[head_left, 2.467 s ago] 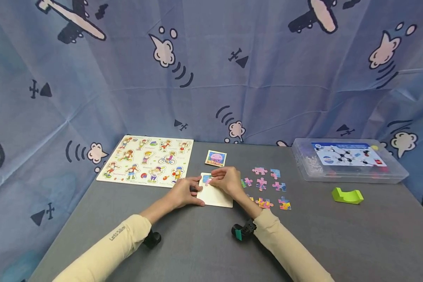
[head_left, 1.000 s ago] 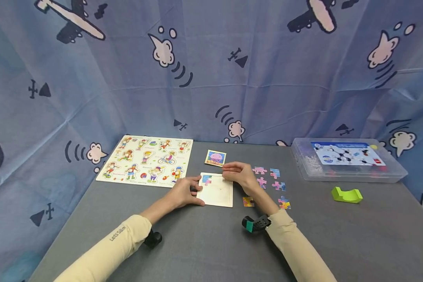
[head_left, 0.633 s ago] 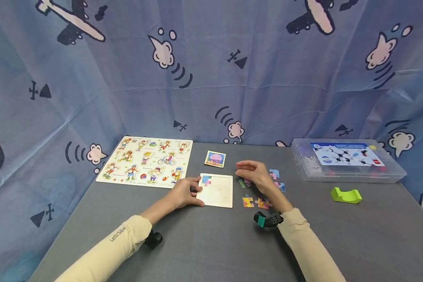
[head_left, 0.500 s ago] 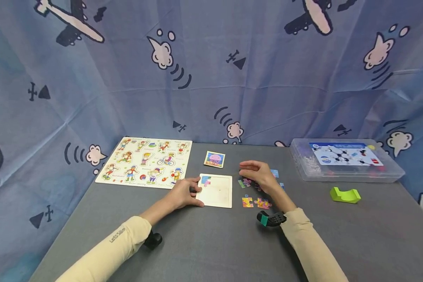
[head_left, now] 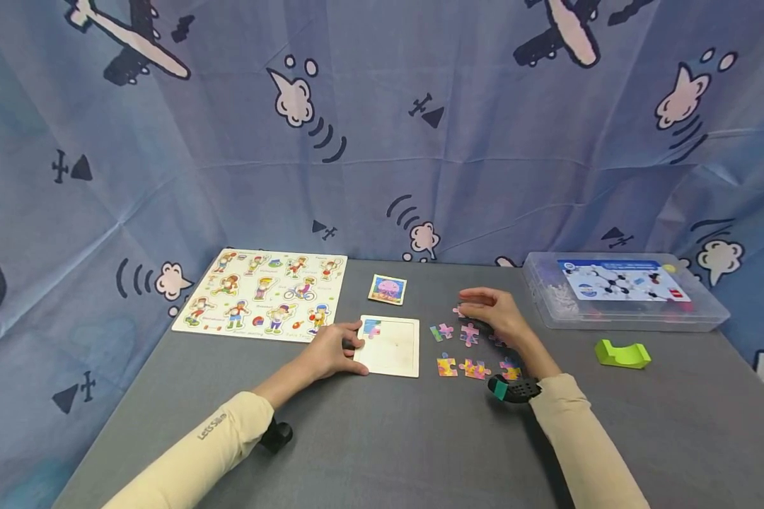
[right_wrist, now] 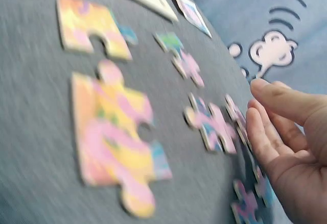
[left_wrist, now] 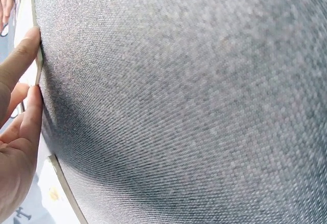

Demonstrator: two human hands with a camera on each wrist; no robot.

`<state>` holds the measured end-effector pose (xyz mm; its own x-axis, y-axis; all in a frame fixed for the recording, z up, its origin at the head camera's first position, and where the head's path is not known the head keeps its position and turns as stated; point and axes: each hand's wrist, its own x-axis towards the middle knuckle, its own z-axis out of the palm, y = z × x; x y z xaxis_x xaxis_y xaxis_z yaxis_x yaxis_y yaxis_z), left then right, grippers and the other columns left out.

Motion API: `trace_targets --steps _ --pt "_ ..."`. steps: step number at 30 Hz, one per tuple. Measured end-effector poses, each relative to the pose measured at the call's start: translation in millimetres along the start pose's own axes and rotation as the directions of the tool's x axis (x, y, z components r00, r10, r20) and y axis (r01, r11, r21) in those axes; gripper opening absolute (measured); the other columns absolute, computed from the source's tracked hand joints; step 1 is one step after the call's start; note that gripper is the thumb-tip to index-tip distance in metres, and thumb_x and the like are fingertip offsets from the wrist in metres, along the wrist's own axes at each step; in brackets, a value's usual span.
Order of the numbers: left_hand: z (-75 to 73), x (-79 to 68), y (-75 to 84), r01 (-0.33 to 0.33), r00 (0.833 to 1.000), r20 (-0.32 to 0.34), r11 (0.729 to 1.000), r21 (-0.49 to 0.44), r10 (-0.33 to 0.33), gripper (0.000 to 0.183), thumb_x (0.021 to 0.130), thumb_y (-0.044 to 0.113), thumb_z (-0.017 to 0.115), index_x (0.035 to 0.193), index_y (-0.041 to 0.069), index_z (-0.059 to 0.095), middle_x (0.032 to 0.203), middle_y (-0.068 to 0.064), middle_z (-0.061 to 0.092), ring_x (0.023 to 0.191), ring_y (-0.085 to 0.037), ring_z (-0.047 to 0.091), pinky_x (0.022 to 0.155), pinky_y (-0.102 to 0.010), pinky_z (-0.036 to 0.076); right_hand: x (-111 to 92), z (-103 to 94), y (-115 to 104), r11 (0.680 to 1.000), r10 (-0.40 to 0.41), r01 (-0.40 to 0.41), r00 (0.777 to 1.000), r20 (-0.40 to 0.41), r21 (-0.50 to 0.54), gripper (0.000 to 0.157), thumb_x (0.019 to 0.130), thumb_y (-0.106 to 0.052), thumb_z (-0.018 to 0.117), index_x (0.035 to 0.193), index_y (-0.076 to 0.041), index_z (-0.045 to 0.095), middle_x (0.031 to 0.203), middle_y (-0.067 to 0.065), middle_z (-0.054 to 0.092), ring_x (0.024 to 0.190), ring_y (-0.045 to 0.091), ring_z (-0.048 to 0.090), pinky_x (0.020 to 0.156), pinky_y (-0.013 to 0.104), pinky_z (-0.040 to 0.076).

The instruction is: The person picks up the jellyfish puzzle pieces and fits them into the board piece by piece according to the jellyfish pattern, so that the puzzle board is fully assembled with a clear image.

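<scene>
Several loose jigsaw pieces (head_left: 475, 369) lie on the bench (head_left: 369, 445) below and to the left of the right grip (head_left: 495, 313). Its fingers are bent with only a narrow gap, and no piece shows between them; a pink piece (right_wrist: 236, 119) sits right by the fingertips, though contact cannot be told. The left grip (head_left: 327, 348) holds the left edge of the wooden puzzle tray (head_left: 395, 353), which lies flat just to its right and well left of the right grip. Inside, a blue-and-pink fill (head_left: 372, 328) occupies the far corner nearest the left grip; the remaining recess is bare. Beyond the tray from the left grip rests a picture card (head_left: 387, 289).

The step in hand appears to be choosing a piece. The next move seems to call for a light pinch on the piece's thin edges, with the tray kept steady.
</scene>
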<state>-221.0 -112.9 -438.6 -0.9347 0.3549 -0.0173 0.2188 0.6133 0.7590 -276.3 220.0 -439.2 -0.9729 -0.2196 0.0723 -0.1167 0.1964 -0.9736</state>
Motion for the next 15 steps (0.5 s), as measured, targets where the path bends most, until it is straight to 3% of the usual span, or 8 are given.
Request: trace_targets --steps 5,11,15 --pt "-0.1 -0.8 -1.8 -0.008 1.0 0.005 1.0 -0.024 0.008 0.039 0.061 0.006 0.09 0.094 -0.002 0.072 0.137 -0.017 0.052 0.088 -0.023 0.069 0.07 -0.02 0.057 1.2 -15.4 1.5 0.994 -0.03 0.033 0.999 0.022 -0.102 0.037 0.086 0.008 0.064 0.121 0.017 0.054 0.12 0.037 0.055 0.093 0.01 0.067 0.077 0.015 0.054" --pt "-0.5 -0.5 -3.3 -0.027 1.0 0.005 1.0 -0.001 0.027 0.04 0.061 0.008 0.09 0.094 -0.003 0.072 0.138 -0.017 0.052 0.089 -0.021 0.069 0.071 -0.02 0.057 7.0 -27.4 2.6 0.957 -0.021 0.042 0.997 0.077 -0.288 0.037 0.085 0.002 0.07 0.119 0.013 0.059 0.116 0.031 0.061 0.102 0.031 0.064 0.076 0.013 0.052" --pt "-0.9 -0.3 -2.1 -0.022 1.0 0.009 1.0 0.006 0.022 0.042 0.061 0.008 0.09 0.097 -0.004 0.072 0.139 -0.017 0.05 0.091 -0.02 0.069 0.072 -0.019 0.056 11.9 -27.7 2.1 0.931 0.009 0.031 0.994 0.107 -0.363 0.042 0.082 0.0 0.074 0.119 0.012 0.059 0.118 0.029 0.061 0.109 0.039 0.059 0.085 0.021 0.053"
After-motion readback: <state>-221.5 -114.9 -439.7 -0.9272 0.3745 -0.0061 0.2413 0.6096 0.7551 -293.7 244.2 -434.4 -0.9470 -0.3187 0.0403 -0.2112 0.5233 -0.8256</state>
